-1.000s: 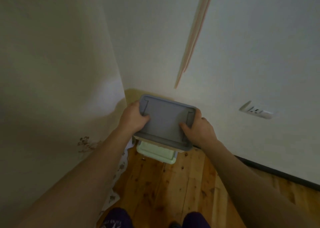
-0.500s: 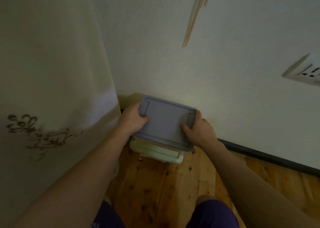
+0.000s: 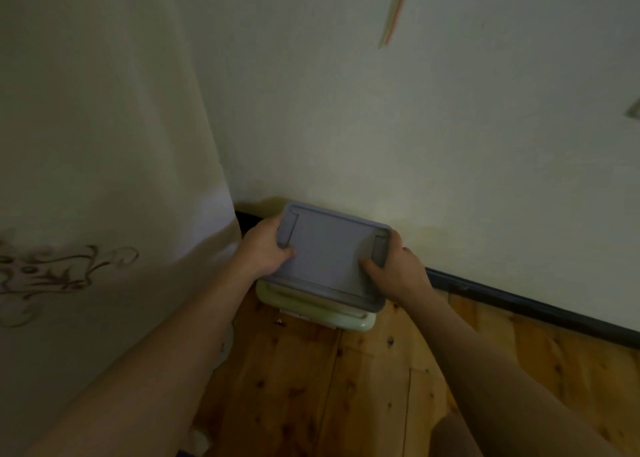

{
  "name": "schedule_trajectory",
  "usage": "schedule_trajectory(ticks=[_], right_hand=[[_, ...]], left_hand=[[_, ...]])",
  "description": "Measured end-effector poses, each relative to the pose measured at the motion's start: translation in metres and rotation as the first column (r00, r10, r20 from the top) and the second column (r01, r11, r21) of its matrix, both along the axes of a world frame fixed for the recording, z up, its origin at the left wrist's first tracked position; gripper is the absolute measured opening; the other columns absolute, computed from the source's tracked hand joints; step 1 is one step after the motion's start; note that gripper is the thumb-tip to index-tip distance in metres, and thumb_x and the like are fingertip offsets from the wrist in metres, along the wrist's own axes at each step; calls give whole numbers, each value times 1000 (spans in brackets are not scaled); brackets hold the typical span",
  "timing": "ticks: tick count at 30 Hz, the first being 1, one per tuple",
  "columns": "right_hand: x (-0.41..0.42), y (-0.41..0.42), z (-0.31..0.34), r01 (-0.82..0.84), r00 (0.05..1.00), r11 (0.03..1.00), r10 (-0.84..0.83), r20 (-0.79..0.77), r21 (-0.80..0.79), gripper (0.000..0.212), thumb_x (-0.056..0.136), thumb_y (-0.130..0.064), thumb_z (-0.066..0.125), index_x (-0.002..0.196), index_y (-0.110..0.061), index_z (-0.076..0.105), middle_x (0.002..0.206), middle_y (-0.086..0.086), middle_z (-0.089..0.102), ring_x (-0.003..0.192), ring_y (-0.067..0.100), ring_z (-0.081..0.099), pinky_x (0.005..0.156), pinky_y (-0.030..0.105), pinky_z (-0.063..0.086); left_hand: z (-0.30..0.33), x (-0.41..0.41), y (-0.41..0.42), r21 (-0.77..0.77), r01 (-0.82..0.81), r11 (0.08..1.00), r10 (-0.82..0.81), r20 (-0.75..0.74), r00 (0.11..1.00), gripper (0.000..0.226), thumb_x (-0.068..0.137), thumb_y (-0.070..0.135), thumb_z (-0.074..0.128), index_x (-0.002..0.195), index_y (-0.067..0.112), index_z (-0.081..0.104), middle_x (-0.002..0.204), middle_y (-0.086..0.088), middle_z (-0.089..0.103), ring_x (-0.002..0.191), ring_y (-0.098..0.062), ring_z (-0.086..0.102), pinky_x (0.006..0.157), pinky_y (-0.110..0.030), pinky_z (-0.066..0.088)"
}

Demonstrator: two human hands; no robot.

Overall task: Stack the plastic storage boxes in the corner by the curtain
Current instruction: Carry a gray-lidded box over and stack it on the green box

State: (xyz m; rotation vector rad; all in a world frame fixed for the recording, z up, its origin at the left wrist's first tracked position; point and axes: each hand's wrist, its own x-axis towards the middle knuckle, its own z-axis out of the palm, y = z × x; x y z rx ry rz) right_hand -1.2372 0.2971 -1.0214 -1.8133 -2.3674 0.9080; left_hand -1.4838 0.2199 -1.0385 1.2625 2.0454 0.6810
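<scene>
A grey-lidded plastic storage box (image 3: 330,254) is held by its two short ends over a pale green storage box (image 3: 322,312) that stands on the wooden floor in the corner. My left hand (image 3: 265,250) grips the grey box's left end, thumb on the lid. My right hand (image 3: 394,269) grips its right end the same way. Only the green box's front rim shows below the grey one; I cannot tell whether the two touch. The cream curtain (image 3: 104,179) hangs just left of the boxes.
A white wall (image 3: 415,144) with a dark skirting board (image 3: 519,300) runs behind the boxes. The wooden floor (image 3: 346,387) spreads in front. A wall socket (image 3: 633,110) shows at the right edge. A thin pink strip (image 3: 393,16) hangs on the wall above.
The grey box has come lower and closer to the green box, and my view has dropped nearer the floor. Both hands keep the same grip.
</scene>
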Motion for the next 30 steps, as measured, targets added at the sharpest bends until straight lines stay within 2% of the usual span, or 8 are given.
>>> schedule_trajectory(ticks=[7,12,22,30], right_hand=[[0,4,-19,-10,1000,1000,10,12,-22,91,90,-54,60,155,-18,8,128,18,52,107,37,59,88,48,54],[2,6,-29,-24,999,999,25,23,-29,94,90,-54,59,156,-16,4,132,19,51,112,37,58,91,47,53],[3,4,-29,-68,997,997,69,39,-26,95,91,-54,59,156,-15,3,133,20,50,113,37,56,91,46,53],[1,-4,-28,-97,994,995,98,50,-29,95,92,-53,58,156,-15,1,137,21,48,115,37,56,92,47,52]], left_hand=[[-19,-2,6,-20,23,1000,-24,-17,1000,70,85,26,73,146,18,39,141,-5,49,126,-25,48,104,-44,41],[-27,-1,8,28,11,1000,-9,-60,998,62,86,25,71,142,20,44,137,-4,51,121,-25,50,96,-31,40],[-28,-2,6,-9,-4,1000,3,-84,996,60,87,32,68,140,20,43,134,-8,50,117,-28,52,97,-45,47],[-33,-8,2,-41,-15,999,10,-115,993,68,88,31,66,147,19,33,137,-13,45,121,-32,49,98,-40,43]])
